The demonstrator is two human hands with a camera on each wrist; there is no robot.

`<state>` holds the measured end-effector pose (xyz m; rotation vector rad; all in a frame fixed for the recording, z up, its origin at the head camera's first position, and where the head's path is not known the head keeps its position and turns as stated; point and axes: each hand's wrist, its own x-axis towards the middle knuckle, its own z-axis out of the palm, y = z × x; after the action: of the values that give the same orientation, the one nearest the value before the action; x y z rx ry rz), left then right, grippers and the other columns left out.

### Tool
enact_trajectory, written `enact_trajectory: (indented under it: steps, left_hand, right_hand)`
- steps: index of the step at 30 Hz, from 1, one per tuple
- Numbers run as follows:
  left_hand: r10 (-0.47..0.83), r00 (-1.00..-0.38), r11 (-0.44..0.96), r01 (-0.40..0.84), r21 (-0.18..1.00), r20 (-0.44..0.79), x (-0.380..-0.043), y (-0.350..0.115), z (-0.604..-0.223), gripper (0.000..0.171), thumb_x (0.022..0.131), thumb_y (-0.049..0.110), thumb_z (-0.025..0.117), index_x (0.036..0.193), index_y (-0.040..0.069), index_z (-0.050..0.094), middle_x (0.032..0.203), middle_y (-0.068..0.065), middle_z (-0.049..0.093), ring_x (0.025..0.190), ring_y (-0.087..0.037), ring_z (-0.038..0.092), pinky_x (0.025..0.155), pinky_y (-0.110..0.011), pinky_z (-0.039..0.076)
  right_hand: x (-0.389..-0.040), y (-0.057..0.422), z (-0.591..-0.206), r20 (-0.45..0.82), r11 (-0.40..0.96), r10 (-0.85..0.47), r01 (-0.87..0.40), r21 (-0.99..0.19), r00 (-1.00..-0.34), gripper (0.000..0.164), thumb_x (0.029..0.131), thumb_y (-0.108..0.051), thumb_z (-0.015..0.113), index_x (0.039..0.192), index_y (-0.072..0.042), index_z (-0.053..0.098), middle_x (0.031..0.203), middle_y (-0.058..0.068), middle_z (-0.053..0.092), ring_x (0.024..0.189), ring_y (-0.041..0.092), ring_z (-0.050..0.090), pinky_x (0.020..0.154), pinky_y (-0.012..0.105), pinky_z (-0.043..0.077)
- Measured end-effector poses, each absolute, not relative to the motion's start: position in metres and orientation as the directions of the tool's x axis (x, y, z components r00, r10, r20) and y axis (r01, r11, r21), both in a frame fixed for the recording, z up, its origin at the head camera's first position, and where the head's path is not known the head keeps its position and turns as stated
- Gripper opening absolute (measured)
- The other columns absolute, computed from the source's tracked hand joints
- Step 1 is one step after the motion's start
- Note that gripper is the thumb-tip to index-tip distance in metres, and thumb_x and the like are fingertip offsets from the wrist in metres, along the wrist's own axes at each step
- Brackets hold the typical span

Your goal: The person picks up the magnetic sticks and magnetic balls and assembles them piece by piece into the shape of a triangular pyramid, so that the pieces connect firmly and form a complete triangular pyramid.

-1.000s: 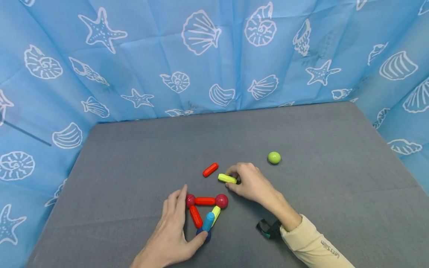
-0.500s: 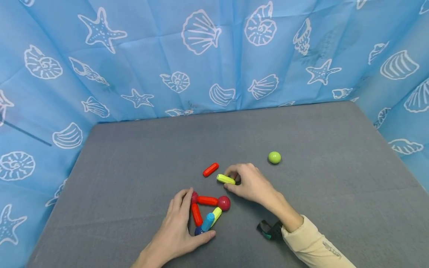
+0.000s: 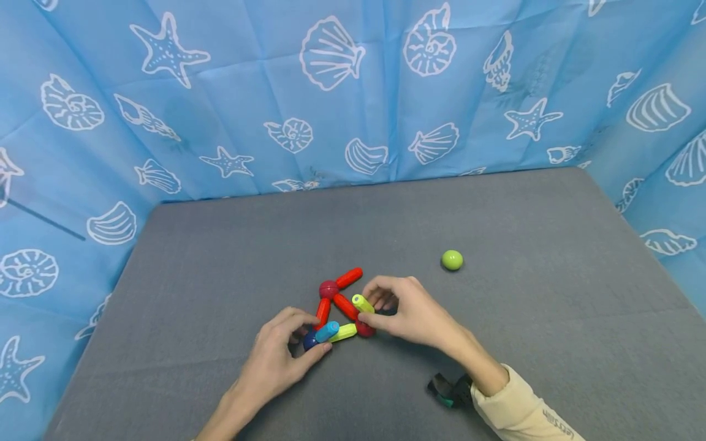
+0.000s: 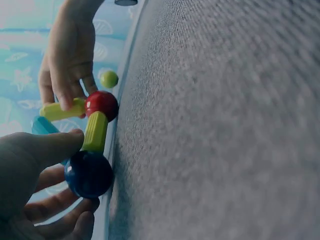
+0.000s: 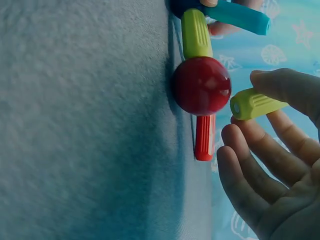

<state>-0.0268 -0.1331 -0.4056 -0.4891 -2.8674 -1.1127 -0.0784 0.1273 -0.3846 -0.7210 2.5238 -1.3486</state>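
Note:
A triangle of magnetic building sticks and balls lies on the grey table (image 3: 231, 245). Its corners are a dark blue ball (image 4: 89, 174), a red ball (image 5: 202, 86) at the right and another red ball (image 3: 328, 289) at the back. Two red sticks and a yellow-green stick (image 3: 344, 332) join them. A light blue stick (image 3: 327, 331) rises from the blue ball. My left hand (image 3: 278, 346) holds that corner between thumb and fingers. My right hand (image 3: 410, 309) pinches a yellow-green stick (image 5: 255, 103), its lower end close against the right red ball.
Another red stick (image 3: 350, 278) reaches out from the back red ball, seemingly touching it. Farther right lies a green ball (image 3: 452, 260). A black strap (image 3: 449, 391) is by the right wrist. Behind the table hangs a blue shell-patterned curtain (image 3: 353, 92).
The triangle has turned and shifted back and left under my left hand, bringing a red ball to the loose red stick. My right hand has tipped its yellow-green stick upright over the other red ball.

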Motion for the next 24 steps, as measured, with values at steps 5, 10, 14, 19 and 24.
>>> enact_trajectory:
  steps: [5,10,14,19,24]
  left_hand:
    - [0.295,-0.942,0.705,0.328,0.629,0.16,-0.0254,-0.1344,-0.4041,0.021,0.077,0.021,0.091,0.094,0.019,0.079,0.087,0.014,0.066,0.077,0.003,0.059,0.068,-0.019,0.055]
    - [0.312,-0.934,0.707,0.352,0.613,0.177,-0.0246,-0.1349,-0.4032,0.022,0.076,0.022,0.092,0.093,0.016,0.08,0.084,0.014,0.065,0.073,0.004,0.057,0.067,-0.019,0.053]
    - [0.316,-0.933,0.711,0.353,0.608,0.172,-0.0241,-0.1345,-0.4034,0.023,0.077,0.023,0.091,0.095,0.016,0.08,0.084,0.015,0.064,0.071,0.003,0.055,0.065,-0.019,0.051]
    - [0.31,-0.932,0.707,0.359,0.609,0.19,-0.0233,-0.134,-0.404,0.019,0.08,0.024,0.089,0.095,0.014,0.081,0.082,0.016,0.063,0.069,0.0,0.054,0.063,-0.018,0.05]
    - [0.314,-0.91,0.673,0.414,0.613,0.27,-0.0237,-0.1363,-0.4075,0.018,0.078,0.017,0.09,0.092,0.012,0.081,0.079,0.014,0.067,0.07,0.0,0.057,0.064,-0.02,0.051]
  right_hand:
    - [-0.0757,0.1265,-0.387,0.059,0.435,-0.517,-0.321,-0.841,-0.854,0.017,0.088,-0.017,0.08,0.101,-0.014,0.069,0.09,-0.004,0.072,0.082,0.003,0.064,0.079,0.03,0.06]
    - [-0.0729,0.1261,-0.3885,0.049,0.395,-0.552,-0.312,-0.864,-0.833,0.017,0.089,-0.015,0.08,0.102,-0.014,0.069,0.092,-0.003,0.074,0.085,0.003,0.066,0.079,0.031,0.061]
    - [-0.0715,0.1263,-0.3891,0.044,0.38,-0.563,-0.306,-0.873,-0.826,0.017,0.089,-0.014,0.08,0.103,-0.014,0.07,0.094,-0.002,0.074,0.087,0.003,0.067,0.079,0.029,0.061]
    - [-0.0704,0.1265,-0.3909,0.049,0.379,-0.566,-0.312,-0.871,-0.823,0.017,0.089,-0.015,0.08,0.103,-0.014,0.069,0.094,-0.002,0.075,0.087,0.003,0.068,0.077,0.023,0.059]
    - [-0.0696,0.1262,-0.3915,0.056,0.382,-0.577,-0.33,-0.863,-0.815,0.018,0.089,-0.016,0.08,0.103,-0.015,0.07,0.094,-0.003,0.075,0.087,0.003,0.067,0.076,0.024,0.06]
